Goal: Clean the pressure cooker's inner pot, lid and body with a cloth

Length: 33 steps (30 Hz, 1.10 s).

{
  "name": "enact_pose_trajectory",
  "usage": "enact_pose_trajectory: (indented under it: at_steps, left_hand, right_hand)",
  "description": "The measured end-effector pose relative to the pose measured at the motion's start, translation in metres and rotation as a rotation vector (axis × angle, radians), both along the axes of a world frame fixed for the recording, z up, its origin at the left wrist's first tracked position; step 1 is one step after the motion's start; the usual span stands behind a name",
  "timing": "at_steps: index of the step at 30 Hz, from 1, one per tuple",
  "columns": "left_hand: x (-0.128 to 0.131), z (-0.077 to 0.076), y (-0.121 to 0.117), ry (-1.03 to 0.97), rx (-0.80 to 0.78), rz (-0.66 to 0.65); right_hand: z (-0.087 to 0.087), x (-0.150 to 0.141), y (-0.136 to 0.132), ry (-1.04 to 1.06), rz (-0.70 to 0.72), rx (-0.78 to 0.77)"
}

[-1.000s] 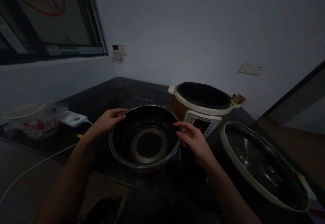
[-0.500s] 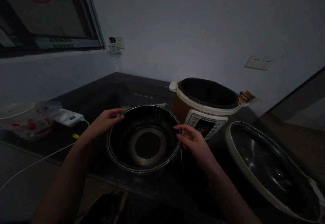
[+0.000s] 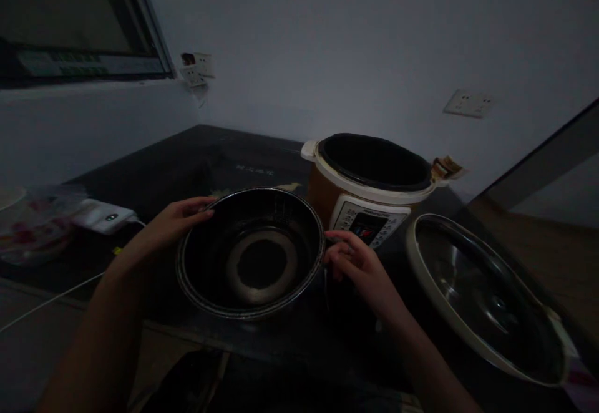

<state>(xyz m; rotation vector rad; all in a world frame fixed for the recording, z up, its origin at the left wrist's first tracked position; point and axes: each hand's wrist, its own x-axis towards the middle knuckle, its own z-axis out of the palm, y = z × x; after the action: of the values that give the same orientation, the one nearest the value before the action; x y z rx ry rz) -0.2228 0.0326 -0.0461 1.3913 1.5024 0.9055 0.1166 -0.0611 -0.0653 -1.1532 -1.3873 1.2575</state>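
Observation:
A dark inner cooking pot with a pale ring on its bottom is held tilted toward me over the black counter. My left hand grips its upper left rim, fingers closed at the edge. At the right rim my right hand has its fingers bent against the outer edge, the index fingertip at the rim. Nothing shows inside the pot. Just behind it stands an electric cooker, brown and white with a control panel, its top open. A round glass lid with a pale rim lies to the right.
A white device with a cable lies at the left, beside a plastic-bagged container. Wall sockets are on the wall behind. The counter meets the wall at the back, and its front edge runs below my hands.
The view has turned slightly right and down. The pot has moved a little left with my hands. My right fingertips have slid from over the rim to its outer side.

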Motion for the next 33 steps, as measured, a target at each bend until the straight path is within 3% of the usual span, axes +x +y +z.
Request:
enact_pose_trajectory:
  at_steps: [2,5,11,15,20,24,27,30,33]
  left_hand:
    - [-0.002,-0.002,-0.002,-0.068,-0.051,-0.026]
    - [-0.002,-0.006,-0.005,-0.119,-0.075,0.042]
    - [0.007,-0.013,-0.013,-0.275,0.048,0.234]
    - [0.019,-0.015,-0.02,-0.507,0.21,0.49]
    - [0.026,-0.023,-0.029,-0.574,0.252,0.606]
    - [0.025,-0.039,-0.038,-0.573,0.164,0.604]
    - [0.027,-0.045,-0.038,-0.571,0.093,0.548]
    - [0.032,-0.038,-0.029,-0.562,0.05,0.46]
    - [0.04,-0.025,-0.02,-0.531,0.034,0.399]
  right_hand:
    - [-0.008,0.012,-0.011,-0.06,-0.002,-0.028]
    - [-0.029,0.033,-0.031,-0.249,-0.107,-0.038]
    - [-0.07,0.071,-0.066,-0.692,-0.376,0.124]
    - [-0.08,0.078,-0.071,-0.856,-0.374,0.126]
    - [-0.084,0.074,-0.063,-0.999,-0.404,0.08]
    - [-0.088,0.077,-0.056,-0.972,-0.419,0.076]
    - [-0.085,0.077,-0.053,-0.814,-0.387,0.056]
    - [-0.07,0.067,-0.052,-0.52,-0.318,0.019]
    - [-0.048,0.048,-0.053,-0.295,-0.398,0.015]
